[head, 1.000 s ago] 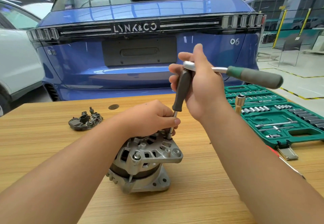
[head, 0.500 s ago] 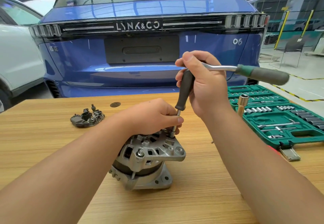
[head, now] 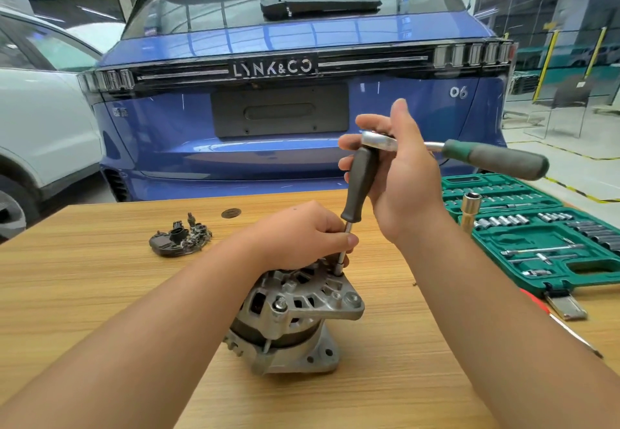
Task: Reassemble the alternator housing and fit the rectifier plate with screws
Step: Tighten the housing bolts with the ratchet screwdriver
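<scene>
The silver alternator housing (head: 295, 314) stands upright on the wooden table (head: 100, 281). My left hand (head: 302, 234) rests on its top and pinches the thin metal shaft of a black-handled driver (head: 360, 183). The shaft's tip sits in a bolt hole at the housing's right rim. My right hand (head: 399, 173) holds the top of the driver handle, where a ratchet wrench (head: 493, 157) with a green and grey grip is attached and sticks out to the right. The black rectifier plate (head: 179, 239) lies apart on the table, to the left behind the housing.
An open green socket case (head: 550, 237) with several sockets lies at the right, a brass-coloured long socket (head: 469, 210) standing by its edge. A red-handled tool (head: 557, 321) lies near my right forearm. A blue car's rear stands just behind the table.
My right hand has turned on top of the driver handle, and the ratchet grip has swung slightly. My left hand stays on the shaft and the housing has not shifted.
</scene>
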Available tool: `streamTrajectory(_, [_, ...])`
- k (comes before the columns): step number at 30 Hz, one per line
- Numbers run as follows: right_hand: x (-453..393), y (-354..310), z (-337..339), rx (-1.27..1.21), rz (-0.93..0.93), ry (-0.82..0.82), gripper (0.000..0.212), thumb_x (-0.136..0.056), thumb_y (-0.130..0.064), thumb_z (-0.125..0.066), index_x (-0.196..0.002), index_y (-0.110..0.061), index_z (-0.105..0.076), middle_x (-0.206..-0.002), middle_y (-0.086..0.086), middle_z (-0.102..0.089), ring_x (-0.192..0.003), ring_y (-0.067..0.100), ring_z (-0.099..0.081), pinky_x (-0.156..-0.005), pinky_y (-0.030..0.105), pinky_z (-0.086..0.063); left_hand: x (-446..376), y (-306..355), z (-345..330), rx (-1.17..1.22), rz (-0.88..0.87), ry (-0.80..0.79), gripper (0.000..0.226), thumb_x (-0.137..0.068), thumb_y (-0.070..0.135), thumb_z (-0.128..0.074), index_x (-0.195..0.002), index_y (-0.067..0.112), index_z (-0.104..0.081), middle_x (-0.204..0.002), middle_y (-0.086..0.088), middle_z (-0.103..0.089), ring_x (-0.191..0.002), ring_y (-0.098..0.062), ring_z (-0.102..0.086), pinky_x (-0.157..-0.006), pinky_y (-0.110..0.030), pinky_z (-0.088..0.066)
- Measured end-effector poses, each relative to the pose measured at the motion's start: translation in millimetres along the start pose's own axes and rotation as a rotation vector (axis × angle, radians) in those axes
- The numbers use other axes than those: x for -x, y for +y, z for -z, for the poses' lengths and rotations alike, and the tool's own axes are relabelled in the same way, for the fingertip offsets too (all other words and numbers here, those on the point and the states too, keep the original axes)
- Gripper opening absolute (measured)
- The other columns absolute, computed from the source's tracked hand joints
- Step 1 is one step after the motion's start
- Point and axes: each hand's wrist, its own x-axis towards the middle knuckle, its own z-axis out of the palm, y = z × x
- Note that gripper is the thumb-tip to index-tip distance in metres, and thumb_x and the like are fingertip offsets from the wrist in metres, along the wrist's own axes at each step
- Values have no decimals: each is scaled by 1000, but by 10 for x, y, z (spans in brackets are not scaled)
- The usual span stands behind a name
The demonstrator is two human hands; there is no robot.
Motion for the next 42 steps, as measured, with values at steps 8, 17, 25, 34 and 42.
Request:
streamTrajectory(8, [-7,37,26,129,130,18,22,-105,-33,-49,-106,-21,-67,-81,3,-73,-70,19,-68,-71,33,-57,-53,-61,0,47,-21,-17,29,-100,55,-53,-91,37,-74,-90,16,-76,-82,-9,-69,-81,-40,-57])
streamTrajectory(17, [-83,-17,77,-407,-310,-172,62,-101,-63,-39,-85,-18,-80,-70,-2,-67,-52,14,-58,-55,24,-49,-56,-72,29,35,-70,-59,33,-100,51,-54,-83,37,-78,-78,28,-69,-72,6,-61,-66,-27,-41])
streamTrajectory(25, [-48,70,95,57,283,-54,21,-99,-31,-61,-83,-20,-71,-78,1,-68,-67,20,-67,-65,31,-54,-29,-27,41,69,-51,-101,31,-103,48,-51,-91,34,-76,-91,28,-74,-82,7,-66,-73,-24,-45])
streamTrajectory(34, [-64,142,43,458,502,233,23,-100,-39,-58,-79,-30,-61,-69,-6,-66,-60,8,-69,-56,18,-48,-77,-19,9,-6,-51,-101,33,-105,51,-46,-88,36,-71,-68,36,-64,-60,15,-57,-50,-5,-36])
streamTrajectory(42, [-138,-24,104,-468,-390,-120,70,-97,-74,-26,-98,-20,-71,-66,-7,-65,-47,10,-52,-51,21,-45,-39,-7,30,-47,-71,-104,34,-106,48,-45,-89,35,-72,-59,39,-57,-61,18,-54,-52,-6,-37])
